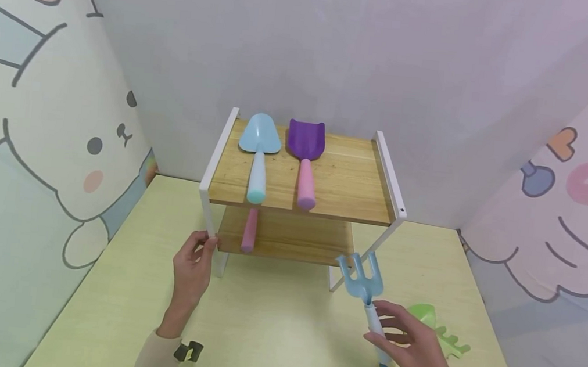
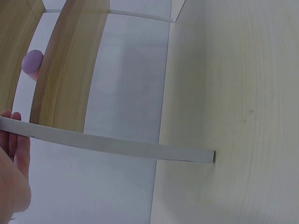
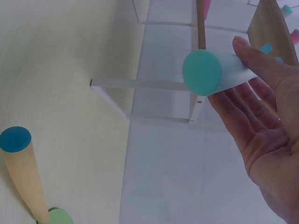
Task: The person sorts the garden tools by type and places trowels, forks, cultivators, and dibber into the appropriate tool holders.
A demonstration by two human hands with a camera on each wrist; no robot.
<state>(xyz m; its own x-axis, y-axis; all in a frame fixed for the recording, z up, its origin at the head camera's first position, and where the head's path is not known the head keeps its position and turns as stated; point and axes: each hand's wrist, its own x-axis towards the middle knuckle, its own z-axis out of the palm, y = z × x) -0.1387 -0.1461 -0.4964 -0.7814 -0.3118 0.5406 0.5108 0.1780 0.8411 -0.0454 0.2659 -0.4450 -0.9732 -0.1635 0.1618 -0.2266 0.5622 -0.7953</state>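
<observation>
My right hand (image 1: 416, 341) pinches a light blue toy garden fork (image 1: 364, 284) by its pale handle, tines pointing up and away, in front of the right side of a two-tier wooden shelf (image 1: 347, 173). In the right wrist view the handle's turquoise end (image 3: 202, 72) faces the camera. At the shelf's left front, my left hand (image 1: 192, 271) grips the white frame post (image 2: 117, 145). A light blue trowel (image 1: 261, 137) and a purple shovel (image 1: 306, 141) with a pink handle lie side by side on the upper tier. A pink handle (image 1: 249, 232) shows on the lower tier; its head is hidden.
Green toy tools (image 1: 423, 313) lie on the pale tabletop (image 1: 270, 333) to the right, partly behind my right hand. One has a tan handle (image 3: 25, 175) with a blue end. Cartoon-printed cloth walls (image 1: 311, 45) enclose the back and both sides.
</observation>
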